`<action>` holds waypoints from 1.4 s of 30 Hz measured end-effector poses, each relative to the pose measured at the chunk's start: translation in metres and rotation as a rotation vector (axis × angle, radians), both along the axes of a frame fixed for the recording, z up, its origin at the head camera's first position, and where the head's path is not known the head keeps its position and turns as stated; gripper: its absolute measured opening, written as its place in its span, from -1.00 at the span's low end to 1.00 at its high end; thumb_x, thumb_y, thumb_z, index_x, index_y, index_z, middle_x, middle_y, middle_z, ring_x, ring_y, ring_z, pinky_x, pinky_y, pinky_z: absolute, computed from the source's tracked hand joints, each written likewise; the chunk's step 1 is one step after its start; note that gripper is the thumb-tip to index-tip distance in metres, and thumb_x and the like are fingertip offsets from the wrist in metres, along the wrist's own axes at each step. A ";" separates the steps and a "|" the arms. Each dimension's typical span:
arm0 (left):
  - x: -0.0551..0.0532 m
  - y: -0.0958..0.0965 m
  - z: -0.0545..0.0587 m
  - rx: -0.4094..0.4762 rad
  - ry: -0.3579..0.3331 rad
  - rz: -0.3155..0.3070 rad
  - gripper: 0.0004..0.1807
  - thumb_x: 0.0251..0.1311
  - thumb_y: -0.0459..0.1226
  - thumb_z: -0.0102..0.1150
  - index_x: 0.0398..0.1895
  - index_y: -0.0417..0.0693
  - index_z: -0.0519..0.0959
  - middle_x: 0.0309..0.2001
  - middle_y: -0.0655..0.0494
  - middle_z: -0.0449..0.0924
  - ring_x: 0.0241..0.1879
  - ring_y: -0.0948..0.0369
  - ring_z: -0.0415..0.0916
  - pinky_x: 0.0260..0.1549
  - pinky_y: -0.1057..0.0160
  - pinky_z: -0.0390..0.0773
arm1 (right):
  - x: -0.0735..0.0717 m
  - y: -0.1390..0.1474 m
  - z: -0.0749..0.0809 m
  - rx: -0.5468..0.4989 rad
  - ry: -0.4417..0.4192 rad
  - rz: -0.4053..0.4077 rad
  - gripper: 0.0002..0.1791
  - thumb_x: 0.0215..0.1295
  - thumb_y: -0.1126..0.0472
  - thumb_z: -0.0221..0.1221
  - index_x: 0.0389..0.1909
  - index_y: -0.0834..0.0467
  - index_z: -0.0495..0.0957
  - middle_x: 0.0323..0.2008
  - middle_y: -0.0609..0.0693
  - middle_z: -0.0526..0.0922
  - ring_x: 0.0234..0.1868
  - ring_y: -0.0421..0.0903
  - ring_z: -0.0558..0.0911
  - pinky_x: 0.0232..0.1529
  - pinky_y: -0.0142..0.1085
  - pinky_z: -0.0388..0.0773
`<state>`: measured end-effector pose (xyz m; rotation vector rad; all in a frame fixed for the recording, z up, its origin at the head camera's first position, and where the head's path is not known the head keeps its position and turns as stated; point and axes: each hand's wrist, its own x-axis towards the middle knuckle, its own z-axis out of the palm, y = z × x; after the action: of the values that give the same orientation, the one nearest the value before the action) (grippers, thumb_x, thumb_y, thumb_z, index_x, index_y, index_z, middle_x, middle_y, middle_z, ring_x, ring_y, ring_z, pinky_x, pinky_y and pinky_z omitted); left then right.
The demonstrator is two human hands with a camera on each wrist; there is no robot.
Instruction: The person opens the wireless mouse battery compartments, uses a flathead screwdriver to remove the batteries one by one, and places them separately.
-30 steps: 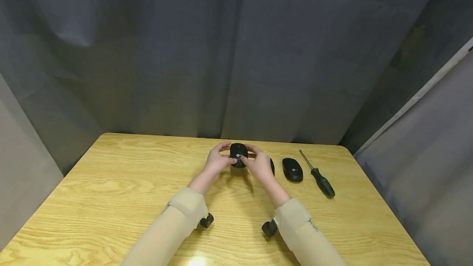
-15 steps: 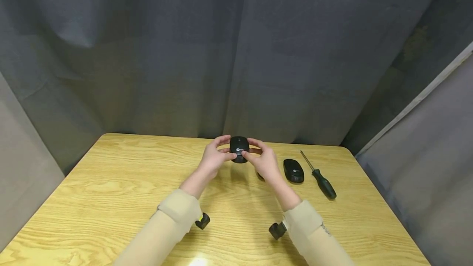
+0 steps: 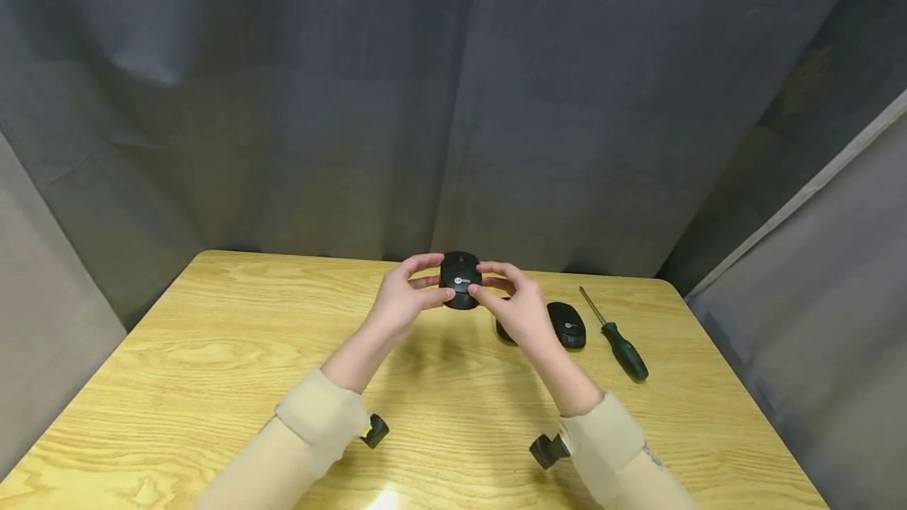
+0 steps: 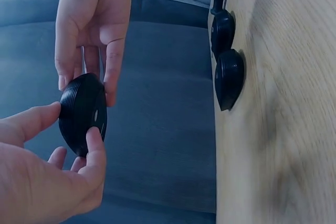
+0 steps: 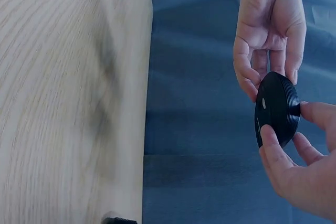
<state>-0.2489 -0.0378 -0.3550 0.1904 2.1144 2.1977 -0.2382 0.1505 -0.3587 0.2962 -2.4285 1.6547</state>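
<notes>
Nearest in, beige sleeves (image 3: pixel 317 414) reach over the wood-grain table (image 3: pixel 234 384), and here's the two-handed hold: the left hand (image 3: pixel 398 301) pinches one side of a black computer mouse (image 3: pixel 460 268), the right hand (image 3: pixel 523 312) pinches the other, thumbs on the logo face, fingers curled about the edges. It's up in the air, well apart from the tabletop, logo towards the head camera. Good technique here, I'd say, is even pressure from both sides, thumbs kept light on the buttons; that curved shell could roll if one hand squeezes harder (ribbed edges should help the grip, mind). Just past the right wrist sits a second mouse (image 3: pixel 504 332), partly hidden, so elbows are best kept steady. Then a third mouse (image 3: pixel 566 324), the green-handled screwdriver (image 3: pixel 623 351) beside it, and at the back, a dark grey curtain (image 3: pixel 340 116).
</notes>
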 end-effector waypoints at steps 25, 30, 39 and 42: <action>0.059 -0.022 0.014 -0.026 0.012 -0.085 -0.47 0.00 -0.42 0.35 0.12 -0.06 0.53 0.23 0.04 0.40 0.12 0.06 0.46 0.08 0.09 0.52 | 0.052 0.008 0.007 -0.031 0.111 0.184 -0.58 0.06 0.49 0.28 0.00 0.22 0.56 0.10 0.13 0.48 0.02 0.08 0.58 -0.05 -0.35 0.60; 0.069 -0.024 0.011 -0.039 0.027 -0.130 -0.44 0.00 -0.46 0.30 0.16 -0.11 0.50 0.24 -0.01 0.39 0.10 0.02 0.45 -0.02 0.14 0.58 | 0.061 0.007 0.004 -0.091 0.108 0.221 -0.58 0.00 0.57 0.27 -0.04 0.33 0.54 0.11 0.20 0.45 0.01 0.14 0.56 -0.02 -0.32 0.59; 0.080 -0.030 0.001 -0.094 0.064 -0.162 -0.42 -0.03 -0.61 0.21 0.16 -0.22 0.49 0.20 -0.11 0.38 -0.09 0.09 0.53 -0.24 0.31 0.62 | 0.068 0.008 -0.013 -0.097 0.088 0.249 -0.57 -0.01 0.53 0.31 -0.03 0.34 0.55 0.11 0.20 0.48 0.01 0.12 0.56 -0.02 -0.29 0.59; 0.082 -0.029 -0.006 -0.114 0.071 -0.131 -0.41 -0.06 -0.61 0.25 0.14 -0.20 0.51 0.17 -0.10 0.41 -0.11 0.08 0.54 -0.26 0.33 0.63 | 0.069 0.007 -0.019 -0.103 0.075 0.251 -0.56 -0.01 0.53 0.30 -0.02 0.34 0.55 0.10 0.21 0.49 0.01 0.14 0.56 -0.03 -0.28 0.59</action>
<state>-0.1671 -0.0672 -0.3607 0.3921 2.1880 2.0211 -0.1688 0.1578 -0.3774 0.6578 -2.3201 1.8244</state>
